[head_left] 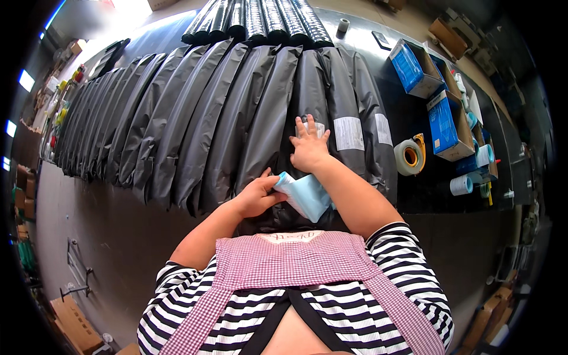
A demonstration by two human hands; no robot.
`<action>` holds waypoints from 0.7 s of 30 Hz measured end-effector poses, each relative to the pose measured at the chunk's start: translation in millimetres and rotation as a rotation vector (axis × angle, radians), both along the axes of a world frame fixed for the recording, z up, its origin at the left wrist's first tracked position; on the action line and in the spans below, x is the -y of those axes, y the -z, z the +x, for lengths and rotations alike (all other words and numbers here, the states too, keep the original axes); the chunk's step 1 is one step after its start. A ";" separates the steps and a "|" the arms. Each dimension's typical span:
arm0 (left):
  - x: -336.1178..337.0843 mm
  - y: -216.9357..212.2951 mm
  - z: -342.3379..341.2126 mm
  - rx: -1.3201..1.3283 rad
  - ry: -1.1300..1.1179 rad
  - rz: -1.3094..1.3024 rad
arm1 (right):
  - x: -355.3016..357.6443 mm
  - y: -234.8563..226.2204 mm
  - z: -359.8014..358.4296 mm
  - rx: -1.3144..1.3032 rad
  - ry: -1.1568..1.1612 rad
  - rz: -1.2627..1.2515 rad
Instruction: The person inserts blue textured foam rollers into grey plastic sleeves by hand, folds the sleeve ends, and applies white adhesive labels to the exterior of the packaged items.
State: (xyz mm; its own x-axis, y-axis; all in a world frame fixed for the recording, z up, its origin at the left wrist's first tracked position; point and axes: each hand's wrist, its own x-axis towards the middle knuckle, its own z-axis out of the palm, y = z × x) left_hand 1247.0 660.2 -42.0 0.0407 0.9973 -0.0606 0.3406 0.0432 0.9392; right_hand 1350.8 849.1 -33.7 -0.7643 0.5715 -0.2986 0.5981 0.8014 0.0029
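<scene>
Just right of the right hand, labelled bags crowd it.

Bright light is pouring in from the far left, with strong fisheye bending.

Glare is washing out the far left corner and streaking along the glossy grey bags and the desk. Straight edges are curving toward a black rim, the right side is lying dim, and the centre is staying sharp.

A dark surface filled the upper frame, carrying overlapping grey mailer bags, black rolls at top, 2 blue boxes and a tape dispenser at right.
</scene>
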 end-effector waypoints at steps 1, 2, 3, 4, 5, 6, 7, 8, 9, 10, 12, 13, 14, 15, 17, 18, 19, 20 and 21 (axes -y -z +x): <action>-0.6 -4.5 -1.5 -0.008 0.031 -0.076 | 3.9 -6.9 2.4 0.010 -0.002 -0.021; 2.7 -9.2 2.8 -0.004 0.032 -0.076 | 0.0 -7.5 10.0 0.014 -0.002 -0.021; 4.3 -17.0 7.9 0.219 -0.029 -0.028 | -11.4 -11.4 24.7 -0.064 -0.061 -0.141; 5.7 -22.6 10.2 0.444 -0.090 0.019 | -23.2 -15.8 39.8 -0.141 -0.122 -0.260; 13.3 -24.4 1.7 0.408 -0.078 0.069 | -31.7 -29.6 48.3 -0.356 0.031 -0.510; 21.7 -31.2 1.1 0.561 -0.166 0.079 | -34.9 -50.0 53.6 -0.560 0.190 -0.765; 26.5 -29.2 -3.3 0.592 -0.232 0.068 | -27.6 -69.3 61.2 -0.889 0.198 -0.715; 28.9 -25.5 -8.0 0.624 -0.295 0.056 | -14.9 -87.0 69.3 -1.217 0.210 -0.651; 29.3 -24.9 -5.2 0.653 -0.426 0.051 | 5.1 -105.7 73.7 -1.286 -0.055 -0.325; 31.5 -14.9 -9.2 0.837 -0.493 -0.072 | 29.3 -119.4 75.0 -1.331 -0.328 -0.002; 26.7 -17.0 -4.3 1.008 -0.608 -0.086 | 70.6 -127.4 69.9 -1.046 -0.747 -0.180; 23.7 -17.8 -3.8 1.071 -0.622 -0.092 | 82.6 -117.4 63.2 -0.979 -0.747 -0.099; 24.7 -20.1 -3.5 1.075 -0.616 -0.092 | 88.1 -101.0 58.6 -0.912 -0.745 -0.019; 27.5 -36.7 -3.7 1.231 -0.552 -0.107 | 85.9 -85.3 57.1 -0.912 -0.746 -0.016; 33.4 -51.3 -6.0 1.395 -0.400 -0.096 | 78.7 -63.1 55.5 -1.047 -0.399 -0.200; 37.1 -48.5 -9.0 1.398 -0.401 -0.095 | 79.1 -62.9 53.1 -1.045 -0.400 -0.201; 39.6 -43.3 -11.7 1.137 -0.343 -0.026 | 79.4 -62.9 50.9 -1.095 -0.256 -0.401; 41.4 -37.9 -13.8 0.877 -0.282 0.039 | 80.4 -63.0 49.7 -1.135 -0.105 -0.599; 40.8 -37.4 -16.2 0.820 -0.290 -0.022 | 82.2 -63.8 49.0 -1.135 -0.105 -0.597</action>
State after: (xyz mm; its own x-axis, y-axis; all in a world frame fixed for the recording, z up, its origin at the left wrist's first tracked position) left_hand 1230.8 619.4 -4.6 -0.1754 0.9741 -0.1430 -0.4706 0.0447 0.8812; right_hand 1399.9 766.8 30.0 -0.7905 0.4969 0.3580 -0.0362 0.5456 -0.8373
